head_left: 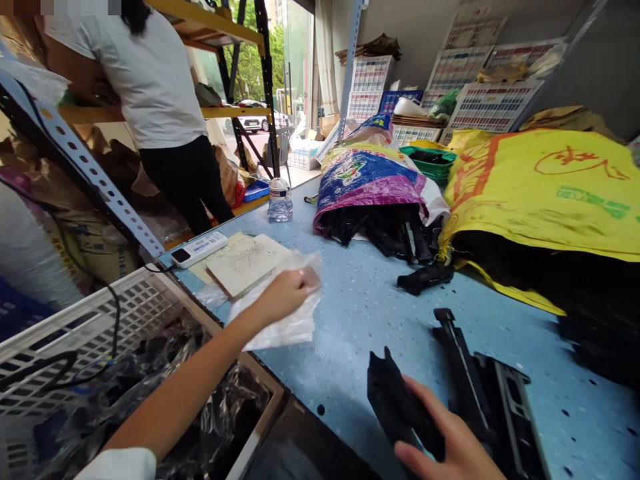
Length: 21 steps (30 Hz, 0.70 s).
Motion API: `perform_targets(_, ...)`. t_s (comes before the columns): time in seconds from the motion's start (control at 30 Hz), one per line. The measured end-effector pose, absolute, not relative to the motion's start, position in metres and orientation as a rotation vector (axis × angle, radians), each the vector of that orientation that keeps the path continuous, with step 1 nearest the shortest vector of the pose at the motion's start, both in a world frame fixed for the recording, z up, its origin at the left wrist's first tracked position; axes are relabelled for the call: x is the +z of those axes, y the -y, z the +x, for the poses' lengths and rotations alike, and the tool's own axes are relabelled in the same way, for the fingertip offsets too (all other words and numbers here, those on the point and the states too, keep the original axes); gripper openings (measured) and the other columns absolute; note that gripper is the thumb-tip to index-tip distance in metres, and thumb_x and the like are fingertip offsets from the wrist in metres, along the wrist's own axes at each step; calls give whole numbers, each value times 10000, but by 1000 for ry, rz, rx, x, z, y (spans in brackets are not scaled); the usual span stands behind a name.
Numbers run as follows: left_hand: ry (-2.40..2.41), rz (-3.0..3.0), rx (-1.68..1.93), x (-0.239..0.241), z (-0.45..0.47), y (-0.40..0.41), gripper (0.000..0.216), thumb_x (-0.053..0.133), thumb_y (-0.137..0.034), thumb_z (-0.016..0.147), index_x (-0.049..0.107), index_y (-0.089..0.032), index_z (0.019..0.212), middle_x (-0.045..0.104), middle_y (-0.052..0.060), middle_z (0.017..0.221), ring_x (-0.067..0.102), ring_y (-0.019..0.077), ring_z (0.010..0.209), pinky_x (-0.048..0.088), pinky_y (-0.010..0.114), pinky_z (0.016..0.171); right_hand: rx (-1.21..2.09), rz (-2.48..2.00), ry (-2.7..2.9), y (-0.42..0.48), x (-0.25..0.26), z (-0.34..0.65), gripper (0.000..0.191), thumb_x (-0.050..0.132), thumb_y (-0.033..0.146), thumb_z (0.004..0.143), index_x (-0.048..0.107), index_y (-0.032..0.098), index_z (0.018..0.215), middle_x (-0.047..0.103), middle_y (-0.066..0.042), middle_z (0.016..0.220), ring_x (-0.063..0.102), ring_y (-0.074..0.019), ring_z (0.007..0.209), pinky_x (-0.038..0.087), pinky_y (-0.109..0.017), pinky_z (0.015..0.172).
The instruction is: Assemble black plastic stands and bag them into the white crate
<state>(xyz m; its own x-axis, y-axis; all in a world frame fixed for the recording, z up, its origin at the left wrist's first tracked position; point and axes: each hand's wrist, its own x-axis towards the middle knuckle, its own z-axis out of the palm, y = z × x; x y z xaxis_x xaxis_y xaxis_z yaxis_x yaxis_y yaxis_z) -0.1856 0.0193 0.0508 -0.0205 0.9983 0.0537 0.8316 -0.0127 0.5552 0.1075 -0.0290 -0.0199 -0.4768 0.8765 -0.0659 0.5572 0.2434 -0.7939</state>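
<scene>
Left hand [287,293] is pinching 1 limp, light clear plastic bag [280,320] at 10 o'clock on the blue table [360,313]; right hand [450,440], fingers clamped, is gripping a stiff black plastic part [395,407] at 6 o'clock.

Open blue worktop [350,313] down the middle, between the clear plastic bag [285,320] and the loose black part [425,277]. Blocked on the right by the yellow sack [550,193] and, farther back, the purple sack [370,180] spilling black pieces. Hemmed on the left by the white crate [90,320], the notebook [245,263] and the water bottle [280,200].
</scene>
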Motion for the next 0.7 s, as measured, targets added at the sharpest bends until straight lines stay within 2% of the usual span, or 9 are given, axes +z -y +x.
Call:
perform_targets(0.07,-1729,1963,678,54,-143,-12,181,403,-186,725,582,-159,716,626,18,769,557,152,726,412,232,687,1301,-1196,1831,41,-15,102,597,647,422,574,482,214,1109,550,-86,1093,507,-281,992,424,-358,812)
perform_targets(0.13,-1493,2003,757,54,-105,-3,177,393,-164,736,569,-170,722,614,9,751,549,137,707,407,220,676,1450,-1081,1502,50,-10,91,722,678,480,524,431,205,1144,583,-84,1007,535,-279,940,434,-373,787)
perform_targets(0.17,-1387,2008,801,53,-89,1,186,376,-166,753,561,-172,730,605,9,750,543,132,705,403,217,675,1467,-1067,1357,52,-8,84,711,691,470,522,432,211,1132,601,-73,951,544,-268,922,435,-373,782)
perform_targets(0.27,-1247,1931,883,51,-65,6,196,344,-215,799,534,-174,773,570,7,743,516,127,712,385,219,669,1431,-1015,1066,52,-4,72,669,729,391,506,436,243,1088,597,-48,972,538,-243,935,418,-368,812)
perform_targets(0.33,-1215,1807,878,52,-65,6,183,361,-268,805,522,-182,817,524,-11,701,483,111,671,371,209,627,1483,-945,953,49,-3,76,656,721,379,518,418,250,1086,613,-44,942,565,-236,881,438,-370,779)
perform_targets(0.43,-1110,1573,747,56,-77,2,227,408,-362,777,495,-191,899,398,-47,606,378,72,531,312,179,487,1557,-877,805,48,1,93,586,698,413,540,434,258,1040,632,-33,864,594,-212,773,478,-322,665)
perform_targets(0.53,-1071,1500,642,60,-84,3,309,531,-363,692,471,-197,945,302,-71,587,308,53,488,281,168,455,1477,-884,797,49,4,106,521,696,416,543,476,259,989,620,-31,883,588,-190,746,478,-284,622)
perform_targets(0.6,-1183,1633,585,61,-83,4,341,581,-317,656,481,-214,965,312,-75,579,336,60,502,299,177,482,1468,-877,872,49,4,107,548,701,438,526,482,252,993,615,-43,896,586,-207,752,479,-306,625)
perform_targets(0.7,-1370,2000,498,60,-81,4,304,551,-285,698,509,-230,994,455,-46,640,438,98,587,338,211,554,1482,-921,994,49,0,106,647,703,491,493,466,236,1039,597,-68,959,575,-242,809,474,-347,663)
